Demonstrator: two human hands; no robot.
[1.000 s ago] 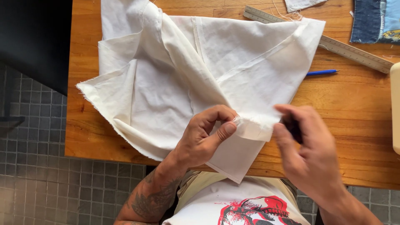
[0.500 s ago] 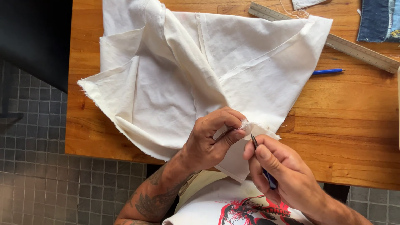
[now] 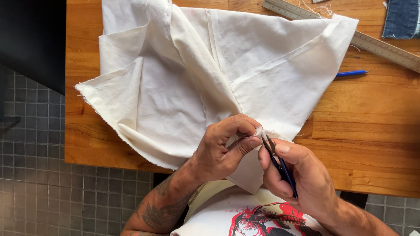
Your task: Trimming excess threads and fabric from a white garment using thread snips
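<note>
A frayed corner of the cream fabric [image 3: 210,78] is being pinched between thumb and forefinger of the left hand [image 3: 221,150], apparently so that the edge is kept taut and lifted off the wooden table [image 3: 372,144]. The small thread snips [image 3: 278,161] are being gripped in the closed right hand [image 3: 302,179], at about four o'clock from the pinched corner, with the blade tips being pointed at the fraying just beside the left thumb. The rest of the fabric is being left spread toward twelve o'clock, its weight being borne by the table. Whether a thread is being caught between the blades cannot be told. The ruler [image 3: 385,46], at one o'clock, is being cut off by the frame, as is the denim piece [image 3: 400,17]; the blue pen [image 3: 352,73] is being partly covered by fabric.
</note>
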